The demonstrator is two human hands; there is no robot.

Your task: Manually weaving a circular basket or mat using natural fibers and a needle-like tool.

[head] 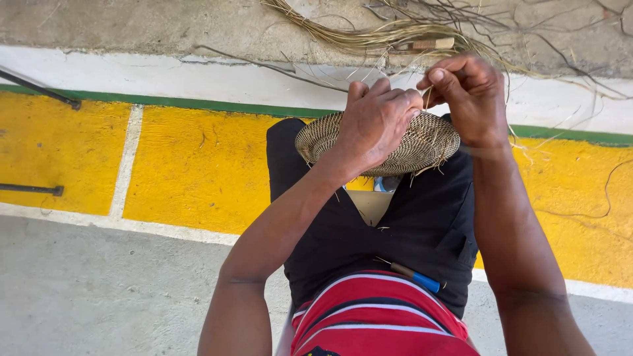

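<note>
A round woven straw disc (425, 142) rests on my knees, over my black shorts (422, 224). My left hand (372, 122) lies on top of the disc and grips its far rim. My right hand (465, 95) is just beyond the rim, fingers pinched on a thin pale straw strand (427, 89) that runs to the edge of the disc. Loose fibre ends stick out along the disc's right side.
A bundle of dry straw fibres (389, 29) lies on the concrete floor ahead, with a small wooden-handled tool (432, 44) in it. A blue-handled tool (415, 275) rests on my lap. Yellow painted floor with a green stripe (191, 168); dark metal bars (36, 89) at left.
</note>
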